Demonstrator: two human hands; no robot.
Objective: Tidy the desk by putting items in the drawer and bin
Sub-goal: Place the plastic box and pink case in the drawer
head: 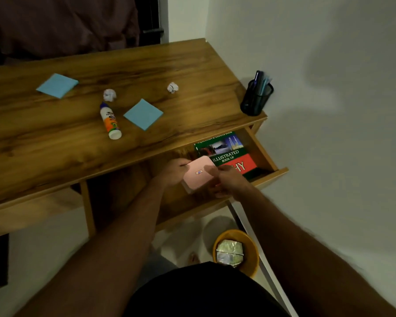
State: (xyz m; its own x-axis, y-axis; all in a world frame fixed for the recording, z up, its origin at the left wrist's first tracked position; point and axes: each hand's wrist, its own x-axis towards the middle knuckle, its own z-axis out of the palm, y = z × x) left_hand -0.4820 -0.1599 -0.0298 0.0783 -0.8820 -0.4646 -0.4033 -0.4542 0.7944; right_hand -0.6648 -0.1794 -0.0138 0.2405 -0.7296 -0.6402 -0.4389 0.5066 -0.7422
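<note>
- Two hands hold one pink box (198, 173) over the open drawer (264, 154), just beside the book (229, 154) lying inside.
- Left hand (175, 169) grips the box's far side; right hand (226, 181) pinches its near corner.
- Recommended: lower the box flat beside the book, then release.
- Remaining on the bench (55, 145), away from the drawer: glue bottle (110, 121), paper balls, blue notes.
- Bin (249, 243) stands below the drawer.

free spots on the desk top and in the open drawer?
Desk: bare along the back edge, on the near left below the glue bottle, and between the right paper ball and the pen holder. Crowded mid-desk around the blue notes. Drawer: the book fills the right, and both hands hold the pink box beside it.
</note>
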